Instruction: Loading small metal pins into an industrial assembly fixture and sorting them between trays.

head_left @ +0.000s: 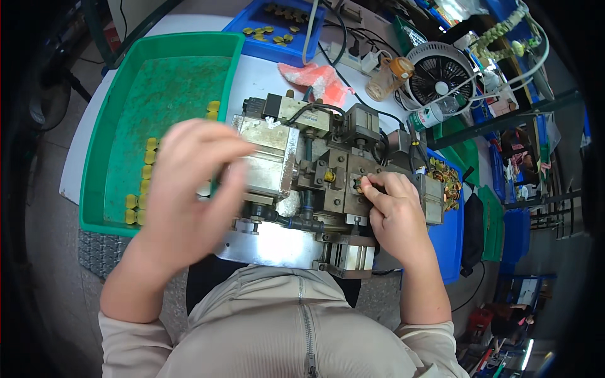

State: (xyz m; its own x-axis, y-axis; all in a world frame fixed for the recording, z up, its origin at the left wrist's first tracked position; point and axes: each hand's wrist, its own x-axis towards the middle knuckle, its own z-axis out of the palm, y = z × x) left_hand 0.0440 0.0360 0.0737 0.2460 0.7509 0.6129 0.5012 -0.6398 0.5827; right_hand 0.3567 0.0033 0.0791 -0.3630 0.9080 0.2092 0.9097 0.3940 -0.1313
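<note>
My left hand point(192, 183) hangs slightly blurred over the right side of a green tray point(167, 44), close to a steel block point(268, 160). Its thumb and forefinger stand apart, and no held thing shows between them. At the metal fixture of a bench machine point(337, 167), the thumb and fingertips of my right hand point(398, 214) pinch a small metal part point(358, 184), mostly covered by the fingers. A yellow brass-coloured piece point(329, 176) sits in the fixture left of that hand. Rows of small brass-coloured pieces point(150, 156) lie in the tray, partly behind my left hand.
A blue tray point(246, 47) of brass-coloured pieces stands at the back. Beside it lie a pink cloth point(315, 79), an orange-capped bottle point(389, 79) and a fan point(441, 74). To the right, a blue bin point(446, 252) holds a heap of metal parts point(447, 183). Cables cross behind the machine.
</note>
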